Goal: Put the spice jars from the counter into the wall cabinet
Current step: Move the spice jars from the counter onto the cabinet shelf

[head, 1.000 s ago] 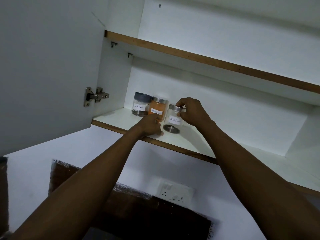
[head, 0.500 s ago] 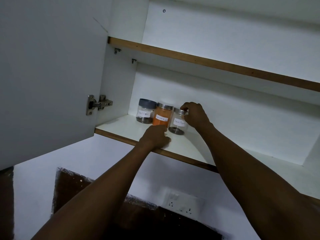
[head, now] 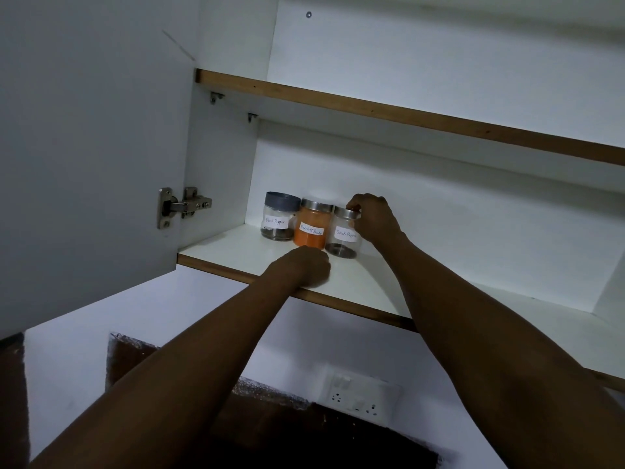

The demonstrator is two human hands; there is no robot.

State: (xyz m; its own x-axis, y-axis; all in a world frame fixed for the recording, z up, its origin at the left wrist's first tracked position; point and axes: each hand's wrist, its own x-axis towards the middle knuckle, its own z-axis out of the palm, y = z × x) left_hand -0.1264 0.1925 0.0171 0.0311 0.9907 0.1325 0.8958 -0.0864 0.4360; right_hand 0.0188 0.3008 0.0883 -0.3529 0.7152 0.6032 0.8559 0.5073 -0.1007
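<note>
Three spice jars stand in a row at the left back of the wall cabinet's lower shelf [head: 341, 292]. Leftmost is a grey-lidded jar labelled black pepper [head: 279, 218]. In the middle stands a steel-lidded jar of orange powder [head: 313, 228]. On the right is a steel-lidded black pepper jar [head: 343, 236], with my right hand [head: 375, 220] gripping its lid from the right side. My left hand [head: 304, 267] rests on the shelf in front of the orange jar, fingers curled, holding nothing.
The open cabinet door [head: 88, 147] with its hinge [head: 184, 204] stands at the left. An upper shelf [head: 406, 116] runs above. Bare shelf stretches to the right. Below on the wall is a switch and socket plate [head: 362, 396].
The right jar has been slid back beside the orange jar, my right hand still on its lid. My left hand drew back from the orange jar to the shelf front.
</note>
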